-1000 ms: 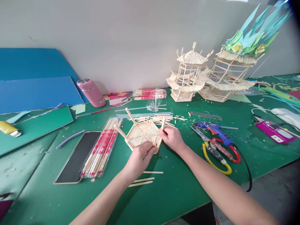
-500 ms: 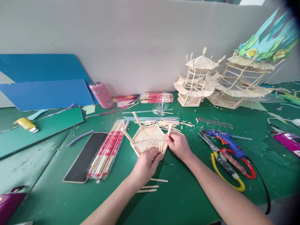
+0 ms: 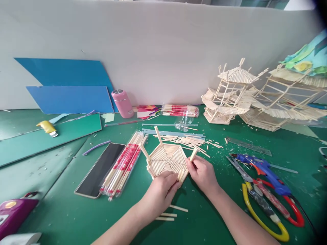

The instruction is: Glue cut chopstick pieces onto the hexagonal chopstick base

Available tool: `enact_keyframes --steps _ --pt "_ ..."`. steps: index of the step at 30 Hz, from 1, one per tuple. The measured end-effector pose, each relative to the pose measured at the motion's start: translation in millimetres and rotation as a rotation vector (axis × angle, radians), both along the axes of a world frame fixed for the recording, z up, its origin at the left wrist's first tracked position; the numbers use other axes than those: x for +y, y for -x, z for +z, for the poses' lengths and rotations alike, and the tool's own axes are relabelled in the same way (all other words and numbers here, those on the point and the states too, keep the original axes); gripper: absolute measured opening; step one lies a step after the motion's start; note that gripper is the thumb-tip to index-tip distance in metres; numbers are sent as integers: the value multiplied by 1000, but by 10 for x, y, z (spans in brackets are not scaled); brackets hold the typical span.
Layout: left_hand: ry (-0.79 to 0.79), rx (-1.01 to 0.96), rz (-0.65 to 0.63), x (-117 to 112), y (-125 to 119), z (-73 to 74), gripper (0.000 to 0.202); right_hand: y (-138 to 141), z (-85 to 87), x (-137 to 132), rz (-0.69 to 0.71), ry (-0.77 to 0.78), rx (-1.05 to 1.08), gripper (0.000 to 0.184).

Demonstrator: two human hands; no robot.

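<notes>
A hexagonal base (image 3: 167, 160) built of pale wooden sticks lies before me, its sticks laid in triangles that meet at the centre. Short posts stand at its corners, among them a back-left post (image 3: 158, 136), a left post (image 3: 145, 152) and a right post (image 3: 193, 154). My left hand (image 3: 159, 192) is closed on the near edge, fingers over a short stick piece there. With thumb and fingers, my right hand (image 3: 204, 173) pinches the right post, which leans outward. Both hands partly hide the near and right rims.
Cut sticks (image 3: 189, 140) lie behind the base. On the left are packed chopsticks (image 3: 125, 163) and a phone (image 3: 99, 170). At right lie a blue glue gun (image 3: 265, 170) and scissors (image 3: 265, 200). Stick pavilions (image 3: 227, 98), a pink bottle (image 3: 123, 104) and blue boards (image 3: 68, 98) stand behind.
The view has turned a little to the left, so things appear further right. Both hands keep their places on the base and post.
</notes>
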State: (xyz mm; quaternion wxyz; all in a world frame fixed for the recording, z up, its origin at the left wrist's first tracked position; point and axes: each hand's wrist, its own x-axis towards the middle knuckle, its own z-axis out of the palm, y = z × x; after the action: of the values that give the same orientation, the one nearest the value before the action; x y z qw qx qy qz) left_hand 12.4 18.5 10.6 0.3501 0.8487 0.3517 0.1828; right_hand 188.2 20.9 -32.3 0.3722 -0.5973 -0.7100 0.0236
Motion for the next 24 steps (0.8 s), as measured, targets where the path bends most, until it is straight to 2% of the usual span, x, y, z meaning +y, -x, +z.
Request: enact_keyframes --steps 16,24 --pt "-4 -19 -19 18 -19 28 24 -25 -6 2 -1 47 0 30" --pt "-43 -41 -20 30 -19 -35 24 -11 7 7 14 47 21 29"
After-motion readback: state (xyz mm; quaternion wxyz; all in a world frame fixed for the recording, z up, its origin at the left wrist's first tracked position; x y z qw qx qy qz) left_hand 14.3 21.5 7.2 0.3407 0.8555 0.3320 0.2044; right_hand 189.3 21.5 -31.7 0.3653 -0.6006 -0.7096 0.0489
